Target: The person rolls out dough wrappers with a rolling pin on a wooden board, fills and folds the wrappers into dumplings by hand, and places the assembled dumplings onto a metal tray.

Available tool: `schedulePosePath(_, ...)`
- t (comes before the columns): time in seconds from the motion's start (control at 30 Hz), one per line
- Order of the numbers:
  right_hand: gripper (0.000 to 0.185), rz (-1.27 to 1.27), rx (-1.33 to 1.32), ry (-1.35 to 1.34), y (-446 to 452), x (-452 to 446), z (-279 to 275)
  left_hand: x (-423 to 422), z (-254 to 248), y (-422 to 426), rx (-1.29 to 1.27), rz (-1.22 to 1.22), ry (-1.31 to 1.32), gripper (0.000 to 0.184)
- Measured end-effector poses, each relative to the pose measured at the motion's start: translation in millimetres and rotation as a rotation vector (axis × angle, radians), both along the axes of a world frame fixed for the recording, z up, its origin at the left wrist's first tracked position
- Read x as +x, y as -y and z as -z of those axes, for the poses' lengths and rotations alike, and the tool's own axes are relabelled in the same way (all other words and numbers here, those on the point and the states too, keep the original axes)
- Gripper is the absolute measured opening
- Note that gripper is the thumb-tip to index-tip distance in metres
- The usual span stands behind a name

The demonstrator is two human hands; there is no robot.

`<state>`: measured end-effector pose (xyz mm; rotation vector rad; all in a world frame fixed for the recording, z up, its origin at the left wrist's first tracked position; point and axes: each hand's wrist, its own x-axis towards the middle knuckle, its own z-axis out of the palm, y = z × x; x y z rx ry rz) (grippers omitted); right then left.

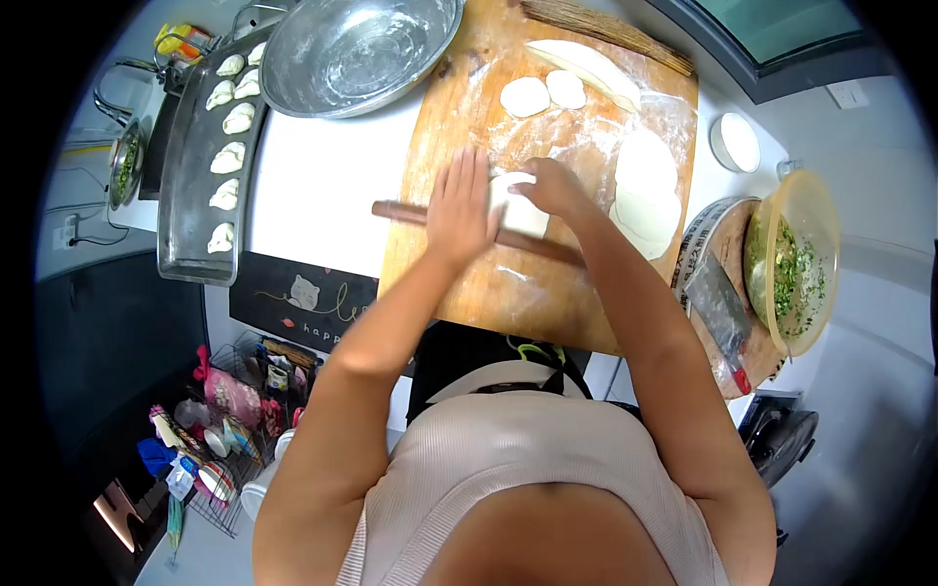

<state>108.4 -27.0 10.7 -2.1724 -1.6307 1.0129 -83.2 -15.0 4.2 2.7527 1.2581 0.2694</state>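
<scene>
A white desk (327,186) carries everything within reach, and most of its middle is taken up by a floured wooden board (459,298). Bare, flourless patches could make soft dough stick and tear. A metal tray (186,200) stands at the left, with a wide metal bowl (427,76) beside it, against the board's far left corner. At the right, a clear yellowish bowl (819,195) holds chopped greens next to a round chopping block (754,363). A cleaver (718,303) lies on the block, its red-ended handle near the edge; an outward swing of the right elbow could knock it off.

The rolling pin (542,249) slants across the board. Beyond it lie a long dough strip (586,68) and, to the right, overlapping flat dough sheets (647,190), which could cling together if flour is thin between them.

The hands are apart: the left hand (462,210) lies flat over the pin, fingers outstretched, and the right hand (555,186) curls at the dough piece (526,213); whether it pinches the edge I cannot tell. That piece sits mid-board against the pin, between the hands. Uneven pressure from one palm could leave it lopsided, and the pin could catch the right fingertips.

Smallest are two dough rounds (526,97) near the strip and folded dough parcels (228,157) in the tray.
</scene>
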Motion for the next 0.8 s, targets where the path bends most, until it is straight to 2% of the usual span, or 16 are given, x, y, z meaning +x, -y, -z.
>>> schedulePosePath(0.03,0.047,0.049,0.028,0.008,4.4,0.7,11.4,-21.4,-1.9,24.8,-0.028,0.043,-0.023,0.07)
schedulePosePath(0.07,0.047,0.145,0.164,0.036,15.1,3.8,26.8,-43.2,0.0,45.8,-0.08,0.074,-0.018,0.07)
schedulePosePath(0.17,0.047,0.221,-0.082,-0.369,42.4,28.2,17.8,-53.9,0.3,60.1,-0.172,0.074,-0.026,0.071)
schedulePosePath(0.27,0.045,-0.165,-0.367,-0.359,49.2,38.8,-5.9,-20.6,4.8,28.6,-0.081,0.025,-0.039,0.071)
schedulePosePath(0.3,0.045,-0.13,-0.188,-0.229,48.2,34.8,-3.4,-2.9,7.8,10.2,-0.033,0.011,-0.047,0.071)
schedulePosePath(0.37,0.045,-0.058,0.168,0.034,43.6,18.0,8.3,30.0,9.5,-27.7,-0.027,-0.057,0.119,0.071)
schedulePosePath(0.4,0.044,-0.024,0.186,-0.083,32.7,18.7,17.5,31.5,10.7,-27.9,-0.023,-0.059,0.106,0.071)
schedulePosePath(0.5,0.042,-0.033,-0.043,-0.05,15.2,11.2,-0.5,24.9,3.9,-17.2,-0.002,-0.028,0.094,0.071)
schedulePosePath(0.53,0.037,0.002,0.079,-0.02,17.0,12.7,14.1,1.0,2.1,11.0,-0.012,0.015,0.092,0.071)
schedulePosePath(0.63,0.033,0.434,0.065,-0.3,27.9,19.0,31.5,-40.1,-4.9,60.7,-0.122,0.073,0.002,0.07)
schedulePosePath(0.77,0.043,-0.072,-0.457,-0.421,39.0,43.6,-10.2,-20.3,-1.6,46.9,-0.116,0.022,-0.089,0.068)
schedulePosePath(0.8,0.045,-0.131,-0.278,-0.3,38.1,43.0,-5.6,-5.2,-3.2,32.9,-0.088,0.004,-0.098,0.069)
